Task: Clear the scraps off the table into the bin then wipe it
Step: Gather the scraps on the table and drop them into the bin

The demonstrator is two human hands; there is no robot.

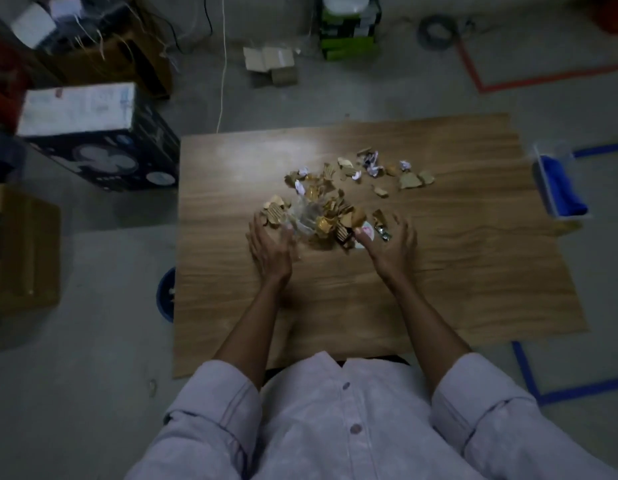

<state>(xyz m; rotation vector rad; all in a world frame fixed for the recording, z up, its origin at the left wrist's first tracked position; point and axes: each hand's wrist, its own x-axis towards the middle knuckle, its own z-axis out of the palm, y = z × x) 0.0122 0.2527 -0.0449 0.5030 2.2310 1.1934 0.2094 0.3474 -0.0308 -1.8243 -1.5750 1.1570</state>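
Scraps [330, 202] litter table [439, 278]; blue bin [165, 296] left, blue cloth [562, 188] right.

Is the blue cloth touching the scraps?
Apart. The head view shows bare table between the blue cloth, at the right edge, and the scraps.

One table [474, 271]. Two hands: left hand [269, 247], right hand [392, 244]. Scraps [321, 202]: one loose heap, pieces too many and too blurred to count. One blue bin [164, 296]. One blue cloth [562, 188], one clear tray [543, 181].
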